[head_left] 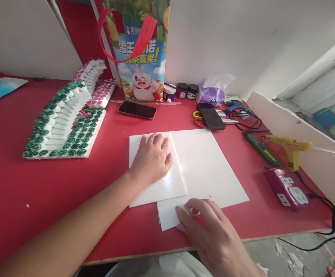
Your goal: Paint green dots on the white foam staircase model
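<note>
My left hand point(154, 158) lies flat, fingers a little spread, on a glossy white board point(170, 186). That board overlaps a larger white board point(210, 161) to its right. Poking out from under the near edges is a smaller white sheet point(170, 220), which looks doubled or stacked at its left side. My right hand point(210, 227) has its thumb and fingers bent around the right end of this small sheet, gripping it near the table's front edge. The fingertips partly hide that end of the sheet.
Green-dotted white models point(83, 127) stand at left. Behind are a printed bag point(144, 73), a phone point(137, 110), paint jars point(181, 90) and tissues point(212, 94). At right lie another phone point(212, 116), a green cutter point(262, 149), a yellow glue gun point(290, 148) and a purple case point(285, 188) with cables.
</note>
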`<action>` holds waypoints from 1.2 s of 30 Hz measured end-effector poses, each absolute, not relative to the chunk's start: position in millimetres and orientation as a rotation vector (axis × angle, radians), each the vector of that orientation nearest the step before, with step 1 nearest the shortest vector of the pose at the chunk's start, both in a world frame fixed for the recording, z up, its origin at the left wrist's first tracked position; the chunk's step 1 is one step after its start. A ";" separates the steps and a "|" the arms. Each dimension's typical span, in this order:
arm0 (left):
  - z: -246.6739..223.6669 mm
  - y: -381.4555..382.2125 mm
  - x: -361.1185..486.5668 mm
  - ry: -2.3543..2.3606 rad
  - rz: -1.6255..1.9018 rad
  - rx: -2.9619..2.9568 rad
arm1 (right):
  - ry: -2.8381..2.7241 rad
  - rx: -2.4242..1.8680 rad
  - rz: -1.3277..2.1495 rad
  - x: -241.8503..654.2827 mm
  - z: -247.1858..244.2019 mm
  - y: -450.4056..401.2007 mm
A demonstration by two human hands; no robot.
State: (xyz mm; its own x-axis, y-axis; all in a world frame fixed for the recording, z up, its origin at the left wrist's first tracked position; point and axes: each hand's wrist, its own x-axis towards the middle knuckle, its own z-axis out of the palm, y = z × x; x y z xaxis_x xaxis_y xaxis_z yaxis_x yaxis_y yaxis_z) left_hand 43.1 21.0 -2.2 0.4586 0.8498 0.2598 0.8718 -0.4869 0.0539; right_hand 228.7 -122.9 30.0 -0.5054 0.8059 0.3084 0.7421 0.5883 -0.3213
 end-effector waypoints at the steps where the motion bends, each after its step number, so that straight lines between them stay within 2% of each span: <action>1: -2.5 21.1 42.9 -1.542 -0.390 -2.609 | -2.399 -1.236 0.205 228.5 29.7 -122.6; 10: -4.3 21.5 42.7 -1.531 -0.382 -2.608 | -2.405 -1.250 0.129 224.6 28.0 -118.0; 22: -4.2 21.5 41.9 -1.532 -0.336 -2.609 | -2.464 -1.254 0.407 228.0 31.1 -117.5; 26: -4.3 21.6 42.1 -1.516 -0.355 -2.609 | -2.416 -1.180 0.307 227.0 24.2 -123.0; 31: -4.4 21.2 42.4 -1.515 -0.348 -2.601 | -2.400 -1.080 -0.003 224.2 10.4 -134.3; 36: -3.4 21.5 42.6 -1.507 -0.335 -2.595 | -2.383 -1.073 0.049 223.9 7.6 -135.6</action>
